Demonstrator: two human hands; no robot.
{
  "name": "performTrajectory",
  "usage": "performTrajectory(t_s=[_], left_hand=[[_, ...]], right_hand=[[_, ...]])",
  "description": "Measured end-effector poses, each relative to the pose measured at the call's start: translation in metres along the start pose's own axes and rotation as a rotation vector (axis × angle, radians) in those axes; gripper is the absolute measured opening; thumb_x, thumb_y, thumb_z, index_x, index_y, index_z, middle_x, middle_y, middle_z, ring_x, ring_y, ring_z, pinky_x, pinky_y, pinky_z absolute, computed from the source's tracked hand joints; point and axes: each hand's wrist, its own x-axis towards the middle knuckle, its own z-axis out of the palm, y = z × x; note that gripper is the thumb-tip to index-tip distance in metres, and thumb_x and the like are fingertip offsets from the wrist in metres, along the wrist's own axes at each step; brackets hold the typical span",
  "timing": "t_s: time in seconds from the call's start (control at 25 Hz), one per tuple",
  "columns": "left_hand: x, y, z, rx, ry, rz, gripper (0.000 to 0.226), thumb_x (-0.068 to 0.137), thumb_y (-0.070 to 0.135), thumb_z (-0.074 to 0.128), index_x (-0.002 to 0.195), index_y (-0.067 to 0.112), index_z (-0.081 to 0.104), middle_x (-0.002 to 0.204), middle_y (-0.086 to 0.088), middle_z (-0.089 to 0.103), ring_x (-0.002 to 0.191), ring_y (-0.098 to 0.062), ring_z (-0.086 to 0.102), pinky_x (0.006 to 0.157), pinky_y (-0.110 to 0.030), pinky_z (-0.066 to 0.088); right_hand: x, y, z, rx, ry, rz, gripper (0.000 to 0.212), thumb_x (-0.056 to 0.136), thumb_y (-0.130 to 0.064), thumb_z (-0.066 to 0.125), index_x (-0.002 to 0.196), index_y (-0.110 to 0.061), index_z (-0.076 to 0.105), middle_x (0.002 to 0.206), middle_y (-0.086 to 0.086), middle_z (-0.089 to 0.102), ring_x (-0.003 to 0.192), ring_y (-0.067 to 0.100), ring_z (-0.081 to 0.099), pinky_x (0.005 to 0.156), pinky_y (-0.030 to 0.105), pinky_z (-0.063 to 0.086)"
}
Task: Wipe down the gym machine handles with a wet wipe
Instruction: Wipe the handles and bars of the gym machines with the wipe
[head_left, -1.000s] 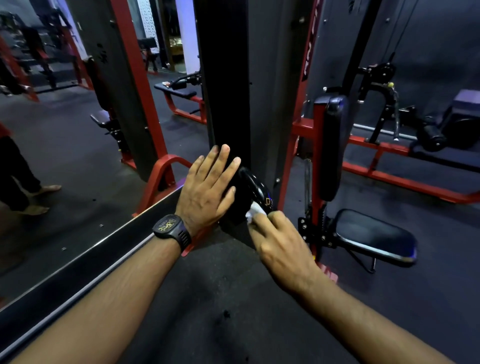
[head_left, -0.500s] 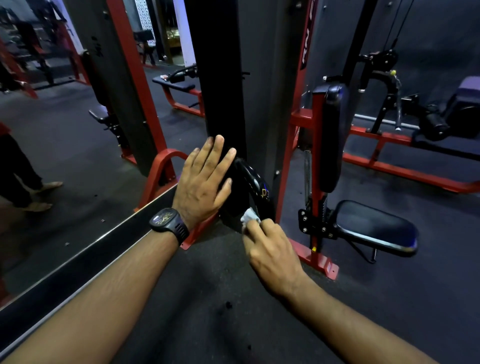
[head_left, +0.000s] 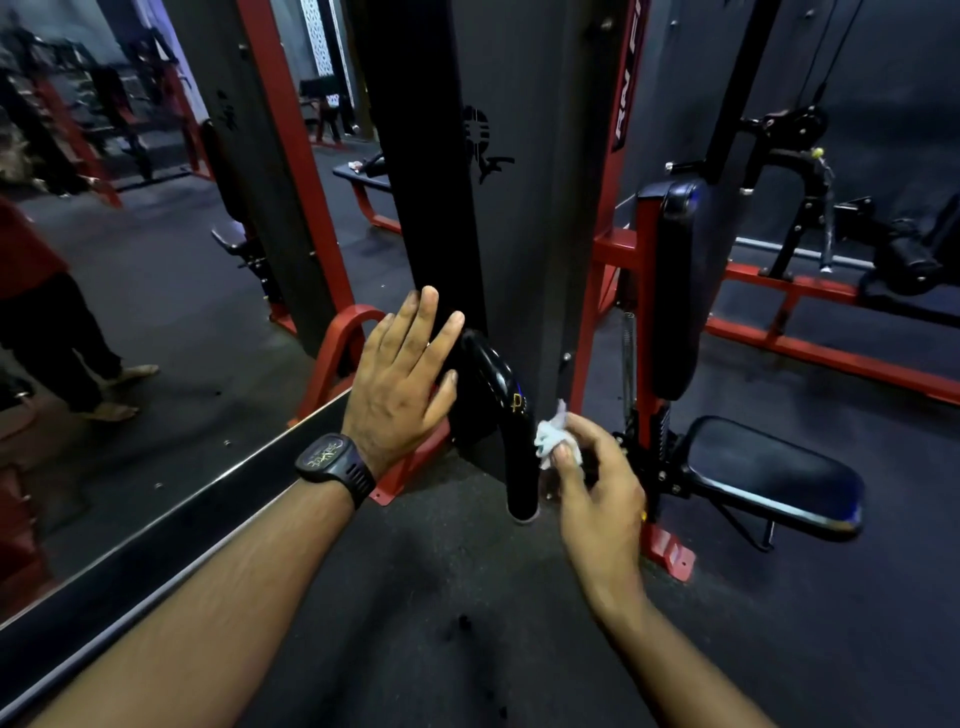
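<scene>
The wet wipe (head_left: 553, 439) is lifted off the handle (head_left: 506, 410) now: half a second ago it was pressed against the lower stretch of the grip, and here it is held just to the right of it, whether still brushing the edge cannot be told. The right hand (head_left: 597, 488) is drawn back with it, the crumpled white wipe pinched between thumb and fingertips, the other fingers loosely curled. The black curved handle is uncovered down to its open lower end, low against the foot of the black column (head_left: 431, 182). The left hand (head_left: 402, 379) is kept where it was, laid flat on the column's near edge just left of the handle, fingers straight and slightly spread; a dark watch (head_left: 335, 462) is worn on that wrist. Underneath, a dark speckled rubber floor (head_left: 467, 597) is seen. To the left, a mirror (head_left: 130, 312) is set low along the floor, and a person's legs (head_left: 78, 353) are reflected in it. To the right, a black seat pad (head_left: 774, 478) and an upright back pad (head_left: 675, 280) are carried on a red frame (head_left: 644, 249), with more red-and-black machines ranged beyond in dim light.
</scene>
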Motion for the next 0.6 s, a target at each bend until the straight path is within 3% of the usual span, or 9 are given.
performTrajectory(t_s=[0.08,0.2,0.24,0.36,0.6], left_hand=[[0.001,0.002,-0.003,0.012,-0.016,-0.021,0.064,0.091,0.018,0.066,0.148,0.009,0.039,0.161,-0.012,0.017,0.148,-0.033,0.026,0.110,-0.056,0.036],[-0.001,0.002,-0.011,0.028,-0.038,-0.035,0.058,0.093,0.019,0.065,0.146,0.008,0.045,0.159,-0.019,0.026,0.146,-0.034,0.031,0.108,-0.054,0.039],[-0.001,0.002,-0.014,0.036,-0.039,-0.034,0.055,0.094,0.020,0.064,0.145,0.007,0.047,0.158,-0.020,0.029,0.145,-0.034,0.033,0.108,-0.053,0.040],[-0.003,0.003,-0.021,0.060,-0.035,-0.047,0.052,0.095,0.020,0.063,0.144,0.006,0.050,0.157,-0.020,0.030,0.145,-0.034,0.033,0.109,-0.051,0.040],[-0.007,0.003,-0.027,0.074,-0.036,-0.059,0.057,0.093,0.018,0.066,0.145,0.008,0.046,0.157,-0.021,0.030,0.145,-0.034,0.032,0.110,-0.051,0.039]], right_hand=[[0.022,-0.001,0.011,0.210,-0.163,0.273,0.025,0.096,-0.004,0.058,0.104,-0.023,0.072,0.099,-0.009,0.073,0.090,0.004,0.066,0.075,0.015,0.049],[0.055,-0.023,0.020,0.523,-0.372,0.535,0.010,0.092,-0.006,0.064,0.094,-0.006,0.074,0.084,0.011,0.071,0.075,0.022,0.062,0.071,0.033,0.049],[0.064,-0.035,0.020,0.611,-0.424,0.580,0.009,0.092,-0.006,0.065,0.090,-0.001,0.073,0.077,0.014,0.069,0.067,0.022,0.061,0.068,0.033,0.050],[0.081,-0.052,0.024,0.736,-0.490,0.613,0.012,0.091,0.004,0.060,0.082,0.003,0.068,0.065,0.011,0.065,0.051,0.014,0.061,0.051,0.023,0.053],[0.092,-0.044,0.043,0.585,-0.579,0.606,0.014,0.092,-0.002,0.062,0.081,-0.001,0.069,0.072,0.014,0.057,0.056,0.016,0.051,0.050,0.023,0.045]])
